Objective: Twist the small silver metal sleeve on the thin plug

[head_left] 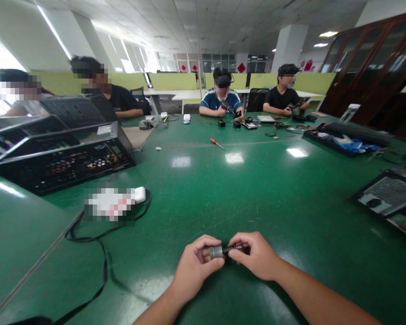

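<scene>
Low in the middle of the head view, my left hand (198,264) is closed around a small grey metal cylinder (217,252), thumb below and fingers above. A thin, dark, ribbed shaft (232,248) sticks out of the cylinder toward the right. My right hand (255,255) pinches this shaft between thumb and fingers. Cylinder and shaft are in line and lie roughly level, just above the green table (291,207). Parts of both are covered by my fingers, and their exact kind is not clear.
At left stands an open black computer case (64,158); another case (392,198) sits at the right edge. A white box (140,194) with a black cable is left of my hands. Farther off lie an orange screwdriver (216,143) and a parts tray (345,140). Several people sit opposite.
</scene>
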### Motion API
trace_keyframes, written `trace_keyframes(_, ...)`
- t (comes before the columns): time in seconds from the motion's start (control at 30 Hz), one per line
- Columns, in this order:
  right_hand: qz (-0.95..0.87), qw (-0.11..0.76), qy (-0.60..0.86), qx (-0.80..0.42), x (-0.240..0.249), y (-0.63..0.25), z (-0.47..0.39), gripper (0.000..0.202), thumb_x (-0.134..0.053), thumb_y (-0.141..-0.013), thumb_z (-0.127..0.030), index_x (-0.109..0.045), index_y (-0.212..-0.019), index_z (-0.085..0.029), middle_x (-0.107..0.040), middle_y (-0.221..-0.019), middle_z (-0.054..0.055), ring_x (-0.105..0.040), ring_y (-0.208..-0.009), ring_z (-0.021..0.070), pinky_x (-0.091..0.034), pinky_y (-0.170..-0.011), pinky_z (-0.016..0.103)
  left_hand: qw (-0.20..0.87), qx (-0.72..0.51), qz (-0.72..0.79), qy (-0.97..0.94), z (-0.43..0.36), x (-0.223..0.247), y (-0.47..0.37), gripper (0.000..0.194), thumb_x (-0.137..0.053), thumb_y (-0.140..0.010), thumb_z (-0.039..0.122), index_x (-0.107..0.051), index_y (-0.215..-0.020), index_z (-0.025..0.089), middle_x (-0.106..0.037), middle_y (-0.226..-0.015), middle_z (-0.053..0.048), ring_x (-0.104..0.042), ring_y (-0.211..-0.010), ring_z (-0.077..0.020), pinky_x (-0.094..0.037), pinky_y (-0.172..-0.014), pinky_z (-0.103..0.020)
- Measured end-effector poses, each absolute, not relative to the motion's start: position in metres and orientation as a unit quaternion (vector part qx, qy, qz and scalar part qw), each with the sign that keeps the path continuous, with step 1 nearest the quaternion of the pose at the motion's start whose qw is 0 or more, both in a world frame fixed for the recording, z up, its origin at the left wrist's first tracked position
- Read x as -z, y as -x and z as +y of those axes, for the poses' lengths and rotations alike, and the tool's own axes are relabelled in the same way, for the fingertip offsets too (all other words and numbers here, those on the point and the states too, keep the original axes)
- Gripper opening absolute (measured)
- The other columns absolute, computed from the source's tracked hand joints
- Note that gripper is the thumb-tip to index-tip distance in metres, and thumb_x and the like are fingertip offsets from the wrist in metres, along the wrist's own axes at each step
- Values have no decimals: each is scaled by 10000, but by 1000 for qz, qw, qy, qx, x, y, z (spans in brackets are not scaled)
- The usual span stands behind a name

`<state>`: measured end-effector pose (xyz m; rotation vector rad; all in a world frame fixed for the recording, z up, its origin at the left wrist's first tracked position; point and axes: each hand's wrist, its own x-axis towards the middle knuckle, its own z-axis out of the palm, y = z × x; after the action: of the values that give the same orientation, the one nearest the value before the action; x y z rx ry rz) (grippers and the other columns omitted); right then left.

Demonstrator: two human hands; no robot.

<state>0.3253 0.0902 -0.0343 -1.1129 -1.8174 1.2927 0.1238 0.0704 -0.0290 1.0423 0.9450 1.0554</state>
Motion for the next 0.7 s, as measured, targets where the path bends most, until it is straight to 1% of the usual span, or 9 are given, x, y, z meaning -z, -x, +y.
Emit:
trace_keyframes(0.2,-696,314,427,-485,34,-327,92,115,-650,-809,-252,-696,-869,-167,-661,-659,-3,-599,-579,132,-439,-569,227,639,-463,415,-453,70,30,-122,323,-883,-597,182,-709,-869,163,-615,-852,-14,-606,-729,-128,-465,-665,-210)
trace_keyframes(0.5,-700,304,427,-486,32,-330,93,120,-651,-809,-261,-701,-864,-165,-677,-682,7,-607,-593,136,-444,-569,227,640,-457,419,-453,70,27,-124,319,-878,-604,182,-702,-869,166,-632,-845,-13,-640,-738,-150,-476,-681,-226)
trace_keyframes(0.7,-706,299,426,-480,32,-332,96,112,-648,-807,-249,-700,-858,-164,-665,-653,3,-597,-578,131,-452,-580,227,640,-459,419,-451,70,29,-124,328,-881,-595,178,-706,-872,167,-636,-846,-14,-649,-735,-152,-483,-678,-224)
